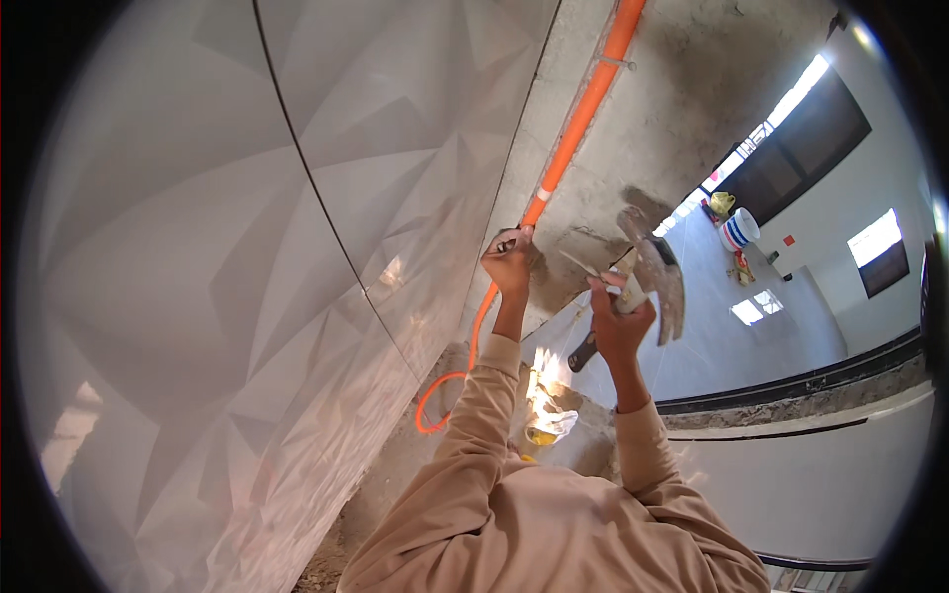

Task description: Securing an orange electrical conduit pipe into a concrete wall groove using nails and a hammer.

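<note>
A straight orange pipe (pixel 583 111) runs down the bare concrete wall, with a white band near its lower end. My left hand (pixel 508 265) is closed around the orange piping at that end, and a small dark thing shows between the fingers. Below it, a thinner orange conduit (pixel 427 400) hangs in a loop. To the right, my right hand (pixel 623 324) grips a claw hammer (pixel 660 275), its metal head up and its dark handle end pointing down left. A slim pointed piece (pixel 577 263) sticks out from the same hand's fingers; its kind is unclear.
Large grey patterned wall panels (pixel 237 198) rise close on my left. A metal fastener (pixel 623 63) crosses the pipe higher up. Below my hands lies a clear plastic bag (pixel 554 423) with something yellow. Across the shiny tiled floor (pixel 692 316) stands a striped bucket (pixel 738 229).
</note>
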Action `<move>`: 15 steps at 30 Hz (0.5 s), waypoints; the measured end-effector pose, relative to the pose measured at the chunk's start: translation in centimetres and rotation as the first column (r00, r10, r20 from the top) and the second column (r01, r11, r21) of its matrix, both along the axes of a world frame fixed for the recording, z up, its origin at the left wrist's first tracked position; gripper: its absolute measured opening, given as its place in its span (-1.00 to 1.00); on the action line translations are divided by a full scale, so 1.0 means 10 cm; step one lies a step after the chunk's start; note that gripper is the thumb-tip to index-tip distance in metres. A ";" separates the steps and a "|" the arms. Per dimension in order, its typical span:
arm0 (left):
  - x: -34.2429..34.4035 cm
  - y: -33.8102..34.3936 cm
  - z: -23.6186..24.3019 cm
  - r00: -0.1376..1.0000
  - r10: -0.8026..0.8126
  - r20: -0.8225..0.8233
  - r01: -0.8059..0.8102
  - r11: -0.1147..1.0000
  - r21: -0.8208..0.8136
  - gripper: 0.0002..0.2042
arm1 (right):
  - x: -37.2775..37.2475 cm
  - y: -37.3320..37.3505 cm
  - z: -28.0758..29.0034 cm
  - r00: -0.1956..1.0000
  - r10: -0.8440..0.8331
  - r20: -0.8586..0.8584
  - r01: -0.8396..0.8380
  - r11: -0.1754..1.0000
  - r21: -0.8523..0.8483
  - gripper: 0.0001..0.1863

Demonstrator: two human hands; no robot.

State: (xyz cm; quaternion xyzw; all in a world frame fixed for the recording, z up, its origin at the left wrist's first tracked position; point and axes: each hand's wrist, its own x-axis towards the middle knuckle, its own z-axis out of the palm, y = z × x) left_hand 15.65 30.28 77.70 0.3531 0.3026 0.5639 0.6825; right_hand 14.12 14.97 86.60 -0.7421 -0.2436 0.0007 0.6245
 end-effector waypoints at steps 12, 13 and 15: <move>-0.11 0.02 -0.08 0.997 -0.013 -0.079 0.024 0.989 0.144 -0.80 | 0.20 0.72 -0.56 0.797 -0.036 0.603 0.023 0.999 0.029 -0.85; -0.13 0.04 -0.07 0.994 -0.027 -0.105 0.045 0.984 0.172 -0.78 | 0.23 0.74 -0.63 0.799 -0.036 0.600 0.022 0.999 0.030 -0.85; -0.17 0.08 -0.02 0.991 -0.037 -0.131 0.063 0.977 0.203 -0.76 | 0.32 0.75 -0.74 0.759 -0.071 0.648 0.094 0.996 -0.002 -0.88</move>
